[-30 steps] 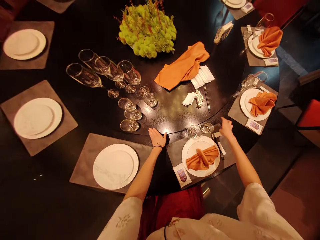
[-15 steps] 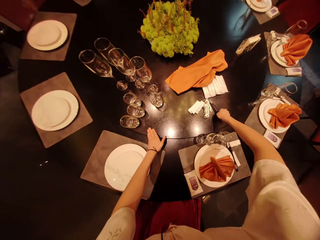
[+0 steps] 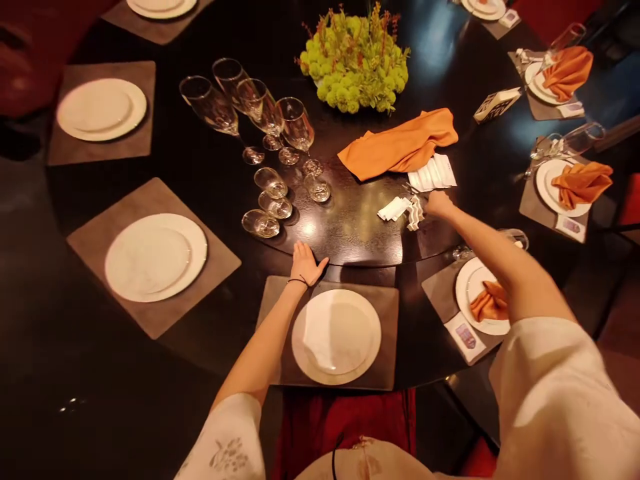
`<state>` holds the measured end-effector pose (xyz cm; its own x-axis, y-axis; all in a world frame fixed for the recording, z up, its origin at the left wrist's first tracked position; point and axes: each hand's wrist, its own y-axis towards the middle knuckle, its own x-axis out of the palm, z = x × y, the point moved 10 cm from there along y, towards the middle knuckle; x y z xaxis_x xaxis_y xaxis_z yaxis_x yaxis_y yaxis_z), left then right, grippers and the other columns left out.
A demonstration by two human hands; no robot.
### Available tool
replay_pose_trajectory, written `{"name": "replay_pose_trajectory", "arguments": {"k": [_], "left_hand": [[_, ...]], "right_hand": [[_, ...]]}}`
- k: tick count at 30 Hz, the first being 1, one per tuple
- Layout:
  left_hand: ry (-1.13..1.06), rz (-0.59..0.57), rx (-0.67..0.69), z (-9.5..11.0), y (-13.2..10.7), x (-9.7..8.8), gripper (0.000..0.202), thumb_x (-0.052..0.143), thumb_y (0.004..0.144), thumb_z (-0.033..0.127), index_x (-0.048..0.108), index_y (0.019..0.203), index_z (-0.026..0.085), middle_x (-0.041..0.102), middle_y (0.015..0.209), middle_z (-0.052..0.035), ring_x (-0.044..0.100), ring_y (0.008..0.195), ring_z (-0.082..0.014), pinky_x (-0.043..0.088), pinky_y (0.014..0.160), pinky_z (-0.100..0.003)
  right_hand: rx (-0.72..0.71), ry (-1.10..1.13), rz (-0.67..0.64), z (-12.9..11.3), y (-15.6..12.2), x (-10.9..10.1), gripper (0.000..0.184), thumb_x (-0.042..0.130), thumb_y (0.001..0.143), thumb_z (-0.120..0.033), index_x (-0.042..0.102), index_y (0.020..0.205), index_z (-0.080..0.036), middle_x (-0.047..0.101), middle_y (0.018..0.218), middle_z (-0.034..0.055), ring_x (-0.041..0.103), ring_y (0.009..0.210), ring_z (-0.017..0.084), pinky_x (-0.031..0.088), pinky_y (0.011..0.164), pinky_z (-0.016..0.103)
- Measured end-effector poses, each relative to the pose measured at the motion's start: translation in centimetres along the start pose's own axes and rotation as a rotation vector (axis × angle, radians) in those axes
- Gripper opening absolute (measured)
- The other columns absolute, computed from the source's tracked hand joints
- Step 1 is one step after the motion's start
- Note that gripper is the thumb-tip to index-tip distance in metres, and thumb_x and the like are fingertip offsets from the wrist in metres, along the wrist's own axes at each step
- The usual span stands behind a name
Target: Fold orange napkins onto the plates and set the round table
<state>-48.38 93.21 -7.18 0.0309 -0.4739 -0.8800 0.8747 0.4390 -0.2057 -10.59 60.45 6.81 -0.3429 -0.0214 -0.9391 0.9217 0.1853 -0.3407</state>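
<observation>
My left hand [image 3: 306, 265] lies open, palm down, fingers spread and thumb out, at the near edge of the turntable [image 3: 350, 230]; a dark band [image 3: 297, 280] rings its wrist; at its 5 o'clock a white plate [image 3: 336, 367] sits on a brown mat [image 3: 385, 373], with a red chair [image 3: 345, 427] farther down at 6.

My right hand [image 3: 440, 203] is on the far side of the turntable's edge, fingers curled in; I cannot tell what, if anything, they grip; the wavy white strips [image 3: 415, 213] are just beside it at 9 o'clock, with the white slips [image 3: 394, 208] next to them; a row of white packets [image 3: 434, 173] lies at its 12, touching the crumpled orange cloth [image 3: 400, 143] at 11; beyond that, also at 11, stands the clump of green flowers [image 3: 355, 73].

From my left hand, four stemmed glasses [image 3: 265, 120] stand at 11 o'clock; three small glasses [image 3: 270, 203] are nearer on the same line, and a fourth small glass [image 3: 317, 189] is at 12; more white plates on brown mats lie at 9, 10 and 11.

From my right hand, an orange napkin [image 3: 490, 303] on a plate shows at 5 o'clock, partly behind my forearm; another folded napkin [image 3: 583, 187] is at 3; a small box [image 3: 497, 105] stands at 1.
</observation>
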Motion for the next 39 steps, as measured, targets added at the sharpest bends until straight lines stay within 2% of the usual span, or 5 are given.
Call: {"name": "replay_pose_trajectory", "arguments": {"k": [11, 17, 22, 29, 39], "left_hand": [[0.012, -0.141, -0.004, -8.6, 5.9, -8.5, 0.081, 0.054, 0.093, 0.058, 0.055, 0.139, -0.010, 0.041, 0.156, -0.0379, 0.035, 0.151, -0.0485, 0.032, 0.124, -0.057], [-0.114, -0.177, 0.124, -7.8, -9.5, -5.5, 0.046, 0.058, 0.095, 0.039, 0.063, 0.132, 0.012, 0.066, 0.130, -0.0195, 0.062, 0.123, -0.0336, 0.047, 0.113, -0.048], [-0.327, -0.374, -0.283, -8.9, -23.7, 2.1, 0.045, 0.074, 0.085, 0.031, 0.059, 0.124, 0.014, 0.073, 0.108, -0.0120, 0.071, 0.083, -0.0227, 0.058, 0.090, -0.040], [-0.341, -0.234, -0.424, -7.6, -23.3, 3.0, 0.049, 0.085, 0.076, 0.032, 0.057, 0.113, 0.020, 0.075, 0.111, -0.0108, 0.072, 0.104, -0.0282, 0.055, 0.089, -0.037], [-0.436, -0.221, -0.399, -9.4, -23.1, 1.8, 0.035, 0.083, 0.071, 0.032, 0.056, 0.090, 0.022, 0.071, 0.083, 0.0001, 0.068, 0.080, -0.0206, 0.051, 0.078, -0.030]], "right_hand": [[0.163, 0.315, 0.148, -4.8, -10.4, 6.4, 0.035, 0.056, 0.098, -0.032, 0.075, 0.117, -0.010, 0.072, 0.114, 0.0233, 0.069, 0.109, 0.034, 0.054, 0.099, 0.045], [-0.053, 0.182, 0.170, -1.5, -28.2, 14.0, 0.035, 0.051, 0.097, -0.026, 0.075, 0.120, -0.013, 0.067, 0.122, 0.0159, 0.068, 0.094, 0.024, 0.051, 0.086, 0.033], [0.063, 0.121, -0.014, 1.2, -38.2, 22.6, 0.039, 0.058, 0.094, -0.027, 0.073, 0.128, -0.016, 0.066, 0.121, 0.0127, 0.066, 0.078, 0.018, 0.046, 0.071, 0.029], [0.246, 0.542, 0.194, -0.4, -43.0, 24.7, 0.049, 0.069, 0.089, -0.049, 0.076, 0.118, -0.011, 0.074, 0.113, 0.0164, 0.068, 0.102, 0.027, 0.053, 0.095, 0.038], [0.583, 0.846, 0.212, -1.8, -43.9, 27.4, 0.050, 0.087, 0.069, -0.027, 0.075, 0.115, -0.009, 0.078, 0.113, 0.0191, 0.073, 0.103, 0.030, 0.054, 0.095, 0.038]]}}
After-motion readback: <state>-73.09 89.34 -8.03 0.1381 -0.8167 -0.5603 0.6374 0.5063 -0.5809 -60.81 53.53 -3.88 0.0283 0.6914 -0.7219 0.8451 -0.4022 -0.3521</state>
